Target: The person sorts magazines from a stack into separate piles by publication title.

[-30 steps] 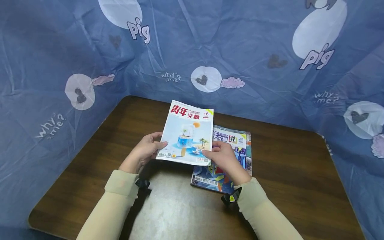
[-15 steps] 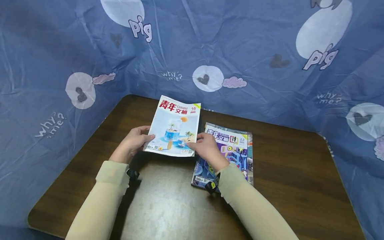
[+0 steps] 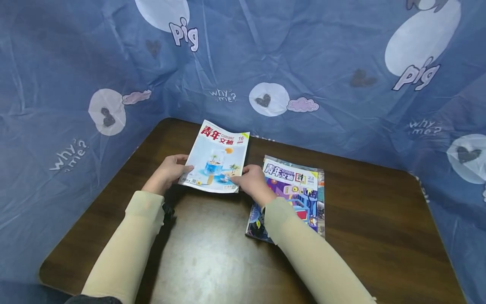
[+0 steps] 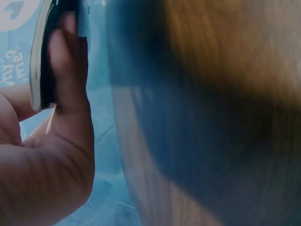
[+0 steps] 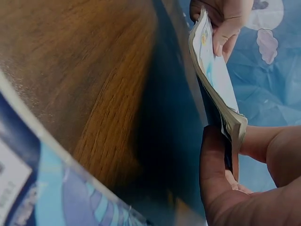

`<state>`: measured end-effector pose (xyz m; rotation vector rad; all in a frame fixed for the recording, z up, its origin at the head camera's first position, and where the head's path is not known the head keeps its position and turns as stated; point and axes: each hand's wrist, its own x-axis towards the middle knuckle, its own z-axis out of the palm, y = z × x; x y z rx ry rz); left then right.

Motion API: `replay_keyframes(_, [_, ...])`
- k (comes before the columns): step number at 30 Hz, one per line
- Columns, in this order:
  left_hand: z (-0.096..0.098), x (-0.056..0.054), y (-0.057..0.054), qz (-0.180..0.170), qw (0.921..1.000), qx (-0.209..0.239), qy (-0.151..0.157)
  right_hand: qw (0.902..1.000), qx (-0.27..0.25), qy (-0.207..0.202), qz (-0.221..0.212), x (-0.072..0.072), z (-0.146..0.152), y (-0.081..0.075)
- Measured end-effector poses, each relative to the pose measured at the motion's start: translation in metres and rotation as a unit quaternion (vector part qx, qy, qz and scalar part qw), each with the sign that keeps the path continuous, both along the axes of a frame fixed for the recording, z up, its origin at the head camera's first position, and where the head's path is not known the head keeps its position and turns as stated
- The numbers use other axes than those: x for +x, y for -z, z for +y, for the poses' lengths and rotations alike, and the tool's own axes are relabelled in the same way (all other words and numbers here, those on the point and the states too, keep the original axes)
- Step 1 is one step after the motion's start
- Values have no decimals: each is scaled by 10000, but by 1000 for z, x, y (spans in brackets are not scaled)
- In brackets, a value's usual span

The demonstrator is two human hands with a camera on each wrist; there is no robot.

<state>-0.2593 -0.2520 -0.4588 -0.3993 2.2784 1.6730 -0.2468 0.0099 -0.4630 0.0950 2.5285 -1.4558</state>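
Both hands hold a light-blue magazine (image 3: 218, 158) with red lettering and a beach picture on its cover. The left hand (image 3: 168, 172) grips its left edge, thumb on the cover and fingers beneath. At the lower right corner, the right hand (image 3: 256, 181) pinches it the same way. In the right wrist view the magazine (image 5: 218, 84) is raised off the table, with its page edges showing. Under the right forearm lies a purple magazine (image 3: 292, 190), partly hidden by the sleeve, on top of at least one other magazine (image 3: 321, 202).
The brown wooden table (image 3: 379, 236) has rounded corners. Behind and beside it hangs a blue printed cloth (image 3: 322, 50), close to the table's back edge. Dark camera mounts are on the wrists, the left mount (image 3: 168, 211) showing below the cuff.
Both hands have carried the light-blue magazine leftward and a little away, off the purple magazine. More of the purple cover now shows. The head view has shifted slightly.
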Motion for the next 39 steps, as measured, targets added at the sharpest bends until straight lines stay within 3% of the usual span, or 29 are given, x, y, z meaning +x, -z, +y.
replay_keyframes(16, [-6,-6,4,-175,9980,-610,-35,9997,246,34,-82,-7,-17,14])
replay_keyframes(31, [-11,-15,10,189,9931,-1156,3,9994,202,47,-261,-14,-25,18])
replay_keyframes(39, [-13,-16,9,416,9858,-1624,-7,9992,67,108,-372,-19,-31,21])
